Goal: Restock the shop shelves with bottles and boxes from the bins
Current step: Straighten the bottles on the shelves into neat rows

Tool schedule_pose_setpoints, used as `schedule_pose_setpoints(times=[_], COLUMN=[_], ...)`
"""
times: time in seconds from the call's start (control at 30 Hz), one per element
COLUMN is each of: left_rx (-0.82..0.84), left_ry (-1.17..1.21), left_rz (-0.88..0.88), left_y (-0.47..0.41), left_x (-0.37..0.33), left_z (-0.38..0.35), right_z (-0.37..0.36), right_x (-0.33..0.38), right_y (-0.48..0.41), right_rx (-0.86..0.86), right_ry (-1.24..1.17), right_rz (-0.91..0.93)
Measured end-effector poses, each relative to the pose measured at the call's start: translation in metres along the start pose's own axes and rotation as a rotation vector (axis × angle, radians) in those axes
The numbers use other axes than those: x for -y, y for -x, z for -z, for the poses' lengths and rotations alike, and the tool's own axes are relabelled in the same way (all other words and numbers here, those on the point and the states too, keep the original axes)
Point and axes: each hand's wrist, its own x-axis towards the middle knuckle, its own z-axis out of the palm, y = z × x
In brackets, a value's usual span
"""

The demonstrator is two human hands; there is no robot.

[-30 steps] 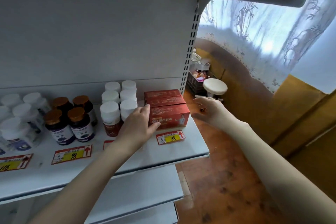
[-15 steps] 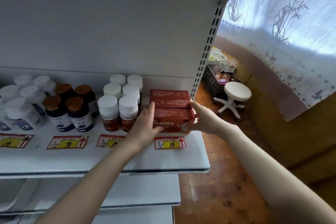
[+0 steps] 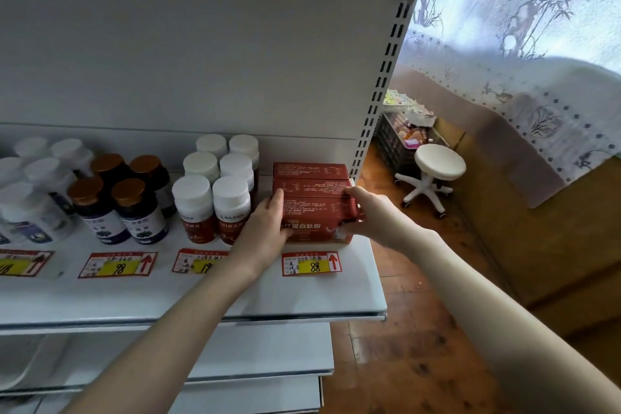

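Observation:
A row of red boxes stands at the right end of the white shelf [image 3: 302, 292], one behind another. The front red box [image 3: 316, 218] is held between both hands. My left hand [image 3: 265, 228] grips its left side, thumb on top. On the box's right end my right hand [image 3: 369, 215] grips with fingers curled over the top corner and thumb on the front. Left of the boxes stand white-capped bottles [image 3: 211, 208] and dark bottles with brown caps [image 3: 117, 208].
Price tags [image 3: 311, 264] lie along the shelf front. A slotted upright [image 3: 379, 91] bounds the shelf on the right. Beyond it, a white stool [image 3: 437, 168] and a dark crate of goods [image 3: 400, 141] stand on the brown floor. Lower shelves sit below.
My right hand came in from the right and closed on the front box's right end. The left hand stayed at its left side. The view shifted down and left.

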Motion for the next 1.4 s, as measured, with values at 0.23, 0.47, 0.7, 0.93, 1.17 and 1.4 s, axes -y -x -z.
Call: schedule_pose_setpoints(times=[0.23, 0.47, 0.7, 0.93, 1.17, 1.4], left_rx=[0.040, -0.109, 0.032, 0.024, 0.024, 0.037], left_ry=[-0.021, -0.003, -0.018, -0.057, -0.071, -0.050], left_rz=[-0.002, 0.008, 0.098, 0.104, 0.101, 0.104], left_y=[-0.002, -0.033, -0.053, -0.053, -0.051, -0.045], left_x=[-0.001, -0.020, -0.012, -0.012, -0.013, -0.017], left_z=[0.008, 0.015, 0.010, 0.007, 0.007, 0.009], right_z=[0.010, 0.028, 0.018, 0.015, 0.015, 0.014], right_x=[-0.009, -0.004, -0.007, -0.009, -0.010, -0.014], right_y=[-0.007, -0.031, -0.042, -0.042, -0.043, -0.036], right_rx=[0.075, -0.029, 0.021, 0.015, 0.015, -0.002], right_ry=[0.011, -0.040, -0.041, -0.023, 0.004, -0.055], right_rz=[-0.001, -0.065, -0.077, -0.090, -0.080, -0.075])
